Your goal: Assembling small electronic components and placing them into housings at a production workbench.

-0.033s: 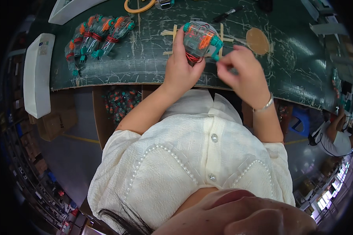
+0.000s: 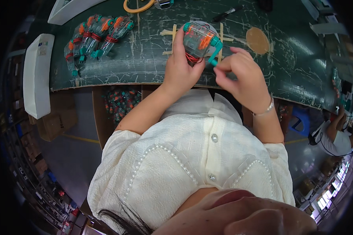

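The left hand (image 2: pixel 182 66) is closed around a clear plastic gadget (image 2: pixel 199 42) with orange parts inside, holding it above the table (image 2: pixel 145 58) near its front edge; the palm hides part of the case, and whether its underside touches the tabletop cannot be told. Red wire (image 2: pixel 193 58) bunches at its lower end, partly covered by the fingers. The right hand (image 2: pixel 243 76) is beside the green crank (image 2: pixel 215 53), thumb and forefinger close together at its knob; whether they pinch it or only sit next to it is unclear. A pale disc (image 2: pixel 212 27) behind the gadget is mostly covered, with strips of tape (image 2: pixel 174 35) around it. To the left, similar gadgets (image 2: pixel 94 35) overlap, so their number is hard to make out. The upper edge cuts off a yellow ring (image 2: pixel 139 9). Below the table, a box (image 2: pixel 100 117) of small colourful pieces (image 2: pixel 121 103) is shadowed and partly hidden.
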Demonstrator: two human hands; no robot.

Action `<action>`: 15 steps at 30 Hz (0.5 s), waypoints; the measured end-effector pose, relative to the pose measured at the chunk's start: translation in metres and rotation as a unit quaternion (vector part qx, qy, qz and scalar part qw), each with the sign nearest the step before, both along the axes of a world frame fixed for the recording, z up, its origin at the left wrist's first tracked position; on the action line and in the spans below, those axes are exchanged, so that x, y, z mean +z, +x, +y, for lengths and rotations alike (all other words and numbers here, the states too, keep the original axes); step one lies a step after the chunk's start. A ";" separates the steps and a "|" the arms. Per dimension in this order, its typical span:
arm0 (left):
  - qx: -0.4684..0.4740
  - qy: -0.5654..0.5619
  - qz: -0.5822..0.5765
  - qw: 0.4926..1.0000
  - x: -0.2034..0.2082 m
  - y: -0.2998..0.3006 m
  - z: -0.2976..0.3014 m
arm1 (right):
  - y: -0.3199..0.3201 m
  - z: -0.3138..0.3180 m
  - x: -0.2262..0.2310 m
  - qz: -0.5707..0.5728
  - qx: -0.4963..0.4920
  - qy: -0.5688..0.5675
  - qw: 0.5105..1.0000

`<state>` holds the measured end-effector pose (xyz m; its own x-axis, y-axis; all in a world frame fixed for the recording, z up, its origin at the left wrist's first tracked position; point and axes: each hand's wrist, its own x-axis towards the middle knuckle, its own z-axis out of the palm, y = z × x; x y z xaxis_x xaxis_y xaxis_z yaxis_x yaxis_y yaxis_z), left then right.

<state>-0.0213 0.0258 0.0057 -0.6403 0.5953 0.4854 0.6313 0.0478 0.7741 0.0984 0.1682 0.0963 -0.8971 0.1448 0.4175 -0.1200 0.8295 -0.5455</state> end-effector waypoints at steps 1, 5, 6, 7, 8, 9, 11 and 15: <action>-0.004 0.001 0.003 1.000 -0.001 0.001 0.000 | 0.004 -0.004 0.000 0.018 0.050 0.010 0.999; -0.009 0.002 -0.027 1.000 -0.004 -0.001 -0.002 | -0.021 0.028 0.006 0.089 -0.028 0.025 0.995; -0.007 0.004 -0.037 0.999 -0.003 -0.002 -0.002 | -0.025 0.031 0.008 0.113 -0.052 0.032 0.992; -0.004 0.007 -0.036 0.999 -0.002 -0.002 -0.001 | -0.026 0.031 0.006 0.114 -0.048 0.034 0.992; -0.003 0.002 -0.034 0.999 0.001 -0.002 -0.001 | -0.023 0.027 0.001 0.082 -0.051 0.050 0.994; -0.001 -0.003 -0.032 0.999 0.002 -0.001 -0.001 | -0.017 0.022 -0.008 0.050 -0.053 0.067 0.995; 0.000 -0.015 -0.029 0.999 0.004 0.001 0.000 | -0.009 0.016 -0.017 -0.014 -0.061 0.099 0.993; 0.003 -0.017 -0.039 0.999 -0.001 0.001 -0.002 | -0.008 0.004 0.006 0.067 0.006 0.029 0.997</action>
<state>-0.0204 0.0240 0.0049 -0.6783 0.6067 0.4144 0.5692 0.0773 0.8185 0.0903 0.1725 0.1023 -0.8338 0.1064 0.5417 -0.1992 0.8572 -0.4750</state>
